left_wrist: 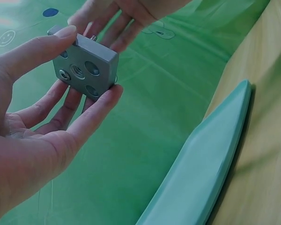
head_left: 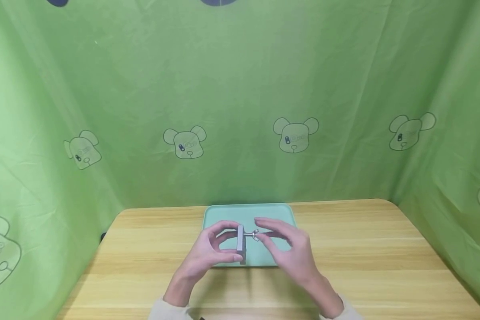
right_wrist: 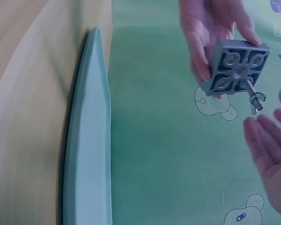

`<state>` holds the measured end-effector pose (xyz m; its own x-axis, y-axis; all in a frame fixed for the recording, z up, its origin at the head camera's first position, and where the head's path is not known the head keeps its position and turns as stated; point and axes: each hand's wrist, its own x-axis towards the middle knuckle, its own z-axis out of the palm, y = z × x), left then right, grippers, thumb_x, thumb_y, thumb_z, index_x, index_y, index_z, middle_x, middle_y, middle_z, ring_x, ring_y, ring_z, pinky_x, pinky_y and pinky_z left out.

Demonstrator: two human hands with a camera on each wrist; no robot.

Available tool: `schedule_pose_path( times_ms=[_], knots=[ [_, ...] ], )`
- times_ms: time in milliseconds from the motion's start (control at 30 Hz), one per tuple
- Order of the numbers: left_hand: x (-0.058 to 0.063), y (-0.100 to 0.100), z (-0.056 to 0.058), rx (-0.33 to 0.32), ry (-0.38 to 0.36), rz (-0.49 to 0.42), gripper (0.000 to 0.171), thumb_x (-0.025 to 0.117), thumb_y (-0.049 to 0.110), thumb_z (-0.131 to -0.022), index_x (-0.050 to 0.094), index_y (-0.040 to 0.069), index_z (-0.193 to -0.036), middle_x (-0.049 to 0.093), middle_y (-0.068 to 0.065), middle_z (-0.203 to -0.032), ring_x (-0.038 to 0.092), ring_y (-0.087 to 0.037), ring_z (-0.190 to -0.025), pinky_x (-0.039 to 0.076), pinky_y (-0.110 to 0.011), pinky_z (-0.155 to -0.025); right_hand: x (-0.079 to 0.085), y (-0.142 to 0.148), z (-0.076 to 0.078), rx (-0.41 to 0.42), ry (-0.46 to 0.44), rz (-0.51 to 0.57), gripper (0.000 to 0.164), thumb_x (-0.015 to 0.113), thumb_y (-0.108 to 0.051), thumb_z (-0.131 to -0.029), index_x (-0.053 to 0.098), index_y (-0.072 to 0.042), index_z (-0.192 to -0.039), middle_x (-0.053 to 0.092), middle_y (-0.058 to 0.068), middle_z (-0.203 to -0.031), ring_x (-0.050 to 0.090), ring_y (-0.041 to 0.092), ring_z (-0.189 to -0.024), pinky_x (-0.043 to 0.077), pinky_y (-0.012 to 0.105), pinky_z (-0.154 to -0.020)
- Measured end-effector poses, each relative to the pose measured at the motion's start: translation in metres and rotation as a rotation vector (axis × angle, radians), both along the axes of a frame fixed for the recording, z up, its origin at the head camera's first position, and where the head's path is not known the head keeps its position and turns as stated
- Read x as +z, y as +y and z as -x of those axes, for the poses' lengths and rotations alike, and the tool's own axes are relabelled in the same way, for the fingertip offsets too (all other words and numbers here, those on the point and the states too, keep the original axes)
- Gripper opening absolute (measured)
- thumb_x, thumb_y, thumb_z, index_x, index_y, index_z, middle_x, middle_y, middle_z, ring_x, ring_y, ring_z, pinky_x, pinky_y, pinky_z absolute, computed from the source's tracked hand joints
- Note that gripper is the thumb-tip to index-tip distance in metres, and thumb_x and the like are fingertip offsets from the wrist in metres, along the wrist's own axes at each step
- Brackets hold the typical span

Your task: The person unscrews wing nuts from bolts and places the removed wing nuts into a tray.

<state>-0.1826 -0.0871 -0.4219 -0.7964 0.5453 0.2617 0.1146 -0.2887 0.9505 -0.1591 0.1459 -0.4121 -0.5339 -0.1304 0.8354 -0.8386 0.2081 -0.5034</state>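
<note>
My left hand (head_left: 203, 250) grips a square grey metal block (left_wrist: 86, 65) by its edges, thumb on one side and fingers on the other. The block's flat face has several round holes, one threaded in the middle; its other face, seen in the right wrist view, is ribbed. From a corner hole on that ribbed side sticks a bolt (right_wrist: 249, 88) with a wing nut (right_wrist: 257, 101) near its end. My right hand (head_left: 292, 246) is beside the wing nut, fingers extended and spread from the thumb, fingertips right by it.
Beneath the hands, a light green tray (head_left: 246, 210) lies on the wooden table (head_left: 364, 249). A green curtain (head_left: 240, 80) printed with bear heads surrounds the table at the back and sides.
</note>
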Motion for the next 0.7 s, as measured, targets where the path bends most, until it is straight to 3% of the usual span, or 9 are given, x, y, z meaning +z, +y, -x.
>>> schedule_pose_path(
  times_ms=[167, 300, 433, 700],
  knots=[
    [0.001, 0.003, -0.001, 0.026, 0.003, 0.032, 0.067, 0.084, -0.010, -0.073, 0.057, -0.003, -0.134, 0.051, -0.019, -0.139, 0.053, -0.034, -0.132, 0.057, -0.050, -0.102, 0.003, 0.003, -0.005, 0.030, -0.474, 0.122, 0.025, 0.074, -0.004, -0.094, 0.071, 0.000, -0.118, 0.074, 0.017, -0.112, 0.076, 0.025, -0.092, 0.066, 0.036, -0.079],
    [0.001, 0.004, -0.002, 0.044, 0.026, 0.061, 0.066, 0.084, -0.010, -0.072, 0.058, -0.001, -0.133, 0.050, -0.019, -0.138, 0.052, -0.034, -0.133, 0.057, -0.049, -0.102, 0.007, 0.005, -0.006, 0.063, -0.766, 0.187, 0.032, 0.075, -0.017, -0.095, 0.069, 0.003, -0.119, 0.074, 0.019, -0.109, 0.076, 0.029, -0.089, 0.067, 0.041, -0.075],
    [0.000, 0.006, -0.002, 0.052, 0.042, 0.075, 0.065, 0.084, -0.010, -0.073, 0.059, 0.000, -0.132, 0.051, -0.018, -0.137, 0.052, -0.035, -0.134, 0.057, -0.048, -0.102, 0.008, 0.007, -0.005, 0.105, -0.920, 0.208, 0.039, 0.077, -0.022, -0.093, 0.068, 0.007, -0.118, 0.075, 0.021, -0.105, 0.076, 0.032, -0.088, 0.067, 0.044, -0.075],
    [0.000, 0.007, -0.003, 0.043, 0.087, 0.105, 0.063, 0.084, -0.009, -0.074, 0.058, -0.002, -0.131, 0.053, -0.020, -0.136, 0.052, -0.038, -0.133, 0.058, -0.046, -0.101, 0.004, 0.012, 0.000, 0.201, -1.022, 0.205, 0.039, 0.077, -0.017, -0.093, 0.067, 0.012, -0.117, 0.075, 0.023, -0.100, 0.076, 0.032, -0.090, 0.067, 0.044, -0.077]
  ],
)
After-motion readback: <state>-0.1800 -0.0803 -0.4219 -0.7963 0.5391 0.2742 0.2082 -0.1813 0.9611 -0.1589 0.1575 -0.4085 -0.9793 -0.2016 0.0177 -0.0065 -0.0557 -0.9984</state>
